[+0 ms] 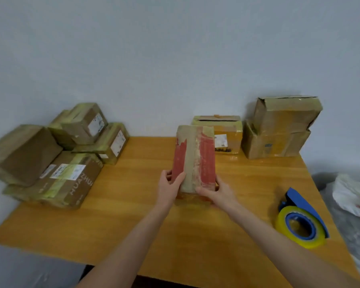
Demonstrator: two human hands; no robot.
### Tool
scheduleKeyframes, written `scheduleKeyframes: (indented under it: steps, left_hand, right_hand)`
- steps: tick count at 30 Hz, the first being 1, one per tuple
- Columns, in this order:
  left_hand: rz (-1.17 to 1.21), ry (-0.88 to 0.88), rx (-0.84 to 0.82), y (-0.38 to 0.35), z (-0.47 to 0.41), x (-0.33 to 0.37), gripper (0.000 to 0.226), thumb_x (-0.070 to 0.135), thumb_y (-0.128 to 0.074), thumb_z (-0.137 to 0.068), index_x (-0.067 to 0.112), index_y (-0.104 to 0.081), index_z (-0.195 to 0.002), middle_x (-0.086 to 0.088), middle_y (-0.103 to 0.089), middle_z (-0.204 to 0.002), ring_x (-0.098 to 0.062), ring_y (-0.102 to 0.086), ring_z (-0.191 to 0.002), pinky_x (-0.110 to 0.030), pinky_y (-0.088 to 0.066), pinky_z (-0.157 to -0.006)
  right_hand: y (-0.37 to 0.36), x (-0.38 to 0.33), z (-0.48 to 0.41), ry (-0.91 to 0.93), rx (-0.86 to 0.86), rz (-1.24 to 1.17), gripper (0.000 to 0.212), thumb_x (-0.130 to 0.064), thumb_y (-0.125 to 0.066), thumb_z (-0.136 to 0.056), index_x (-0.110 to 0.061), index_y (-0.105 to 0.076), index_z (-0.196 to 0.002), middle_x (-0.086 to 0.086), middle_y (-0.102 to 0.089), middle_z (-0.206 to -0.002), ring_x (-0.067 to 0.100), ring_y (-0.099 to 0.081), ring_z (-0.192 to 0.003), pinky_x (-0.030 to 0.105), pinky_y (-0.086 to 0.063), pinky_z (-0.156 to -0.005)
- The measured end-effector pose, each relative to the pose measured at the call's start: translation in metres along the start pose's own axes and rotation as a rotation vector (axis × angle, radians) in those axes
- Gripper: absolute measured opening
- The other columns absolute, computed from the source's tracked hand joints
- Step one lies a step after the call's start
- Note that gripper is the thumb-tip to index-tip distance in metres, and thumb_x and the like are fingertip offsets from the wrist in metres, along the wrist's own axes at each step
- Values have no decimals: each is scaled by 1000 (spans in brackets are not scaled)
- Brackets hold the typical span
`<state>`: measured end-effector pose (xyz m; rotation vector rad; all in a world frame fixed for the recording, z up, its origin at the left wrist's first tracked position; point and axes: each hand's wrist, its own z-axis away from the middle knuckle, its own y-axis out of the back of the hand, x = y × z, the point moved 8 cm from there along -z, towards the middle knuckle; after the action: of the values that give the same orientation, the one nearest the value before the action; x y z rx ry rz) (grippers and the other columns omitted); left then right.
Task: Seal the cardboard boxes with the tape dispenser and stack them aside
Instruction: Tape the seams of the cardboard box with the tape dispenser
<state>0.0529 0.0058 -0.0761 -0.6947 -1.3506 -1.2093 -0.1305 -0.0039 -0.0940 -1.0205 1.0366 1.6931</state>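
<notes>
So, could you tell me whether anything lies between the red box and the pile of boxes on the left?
Nothing visible does: only tabletop lies between the red box and the pile; the tape dispenser sits on the other side.

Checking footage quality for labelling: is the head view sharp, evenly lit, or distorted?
Head view: soft throughout, small print on the red box and left boxes unreadable; lighting dim, even, shadows faint; mild sheen on the table; wide-angle stretch toward the edges.

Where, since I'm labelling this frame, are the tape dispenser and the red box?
tape dispenser [297, 216]: head view, on the blue hub inside the roll.
red box [193, 161]: head view, on the tan strip down its middle.
</notes>
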Motion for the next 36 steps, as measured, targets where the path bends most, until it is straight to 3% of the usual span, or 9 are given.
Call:
scheduleKeyframes:
  steps: [4,8,11,17,20,24,27,32,36]
  left_hand:
    - [-24,-36,112,67,-6,7,38,35,-68,-87,17,-51,-116,5,-60,-103,-6,-60,-92,-16,-51,-63]
    - [-70,-72,173,124,-38,16,39,37,-65,-89,14,-53,-119,-2,-62,-110,-14,-62,-96,-27,-56,-73]
    - [-168,-90,182,163,-78,19,40,41,-63,-90,19,-54,-122,4,-60,-110,-12,-59,-96,-27,-54,-75]
    - [-435,-143,85,227,-184,12,45,36,-57,-94,17,-54,-134,2,-62,-123,-12,-57,-104,-26,-49,-82]
    - [-513,-122,74,251,-222,1,42,32,-58,-94,14,-57,-132,-1,-64,-123,-9,-55,-96,-20,-42,-72]
    - [-565,-66,57,273,-252,-13,50,36,-55,-94,14,-48,-139,-7,-55,-134,-22,-54,-116,-29,-44,-85]
    - [-626,-100,156,288,-262,-4,52,37,-55,-95,15,-43,-141,-11,-43,-139,-26,-46,-126,-37,-41,-100]
    - [-716,-221,101,259,-265,19,41,31,-54,-95,19,-48,-134,-6,-46,-134,-22,-47,-121,-37,-46,-98]
    - [-735,-278,14,206,-261,32,41,29,-54,-95,20,-48,-135,-4,-47,-133,-21,-47,-120,-34,-46,-95]
  right_hand:
    - [-58,-27,-9,60,-97,-31,89,-43,-79,-77,-33,-29,-150,-17,-58,-111,-7,-55,-88,8,-44,-58]
    - [-108,-65,-33,52,-169,6,97,-55,-74,-77,-44,-12,-151,-12,-52,-128,13,-59,-105,21,-50,-60]
    - [-145,-92,-66,98,-151,-41,92,-47,-77,-78,-41,-20,-150,-16,-58,-113,13,-63,-97,21,-57,-60]
    - [-232,-117,-145,75,-15,-161,81,-29,-79,-80,-30,-33,-146,-3,-59,-126,18,-59,-110,42,-54,-93]
    - [-264,-119,-174,40,54,-164,71,-28,-76,-83,-30,-38,-143,-2,-61,-126,20,-61,-108,45,-54,-92]
    - [-299,-116,-204,-30,27,-88,71,-34,-68,-90,-30,-29,-149,1,-58,-132,24,-61,-108,44,-59,-79]
    - [-306,-119,-220,-59,32,-40,69,-36,-62,-93,-30,-26,-152,1,-58,-132,26,-60,-111,45,-58,-83]
    - [-291,-124,-223,-88,-83,97,80,-53,-65,-86,-32,-25,-152,-4,-53,-135,21,-51,-123,31,-40,-92]
    - [-235,-130,-222,-52,187,289,80,-47,-68,-86,-13,-32,-150,8,-39,-152,27,-35,-140,37,-32,-110]
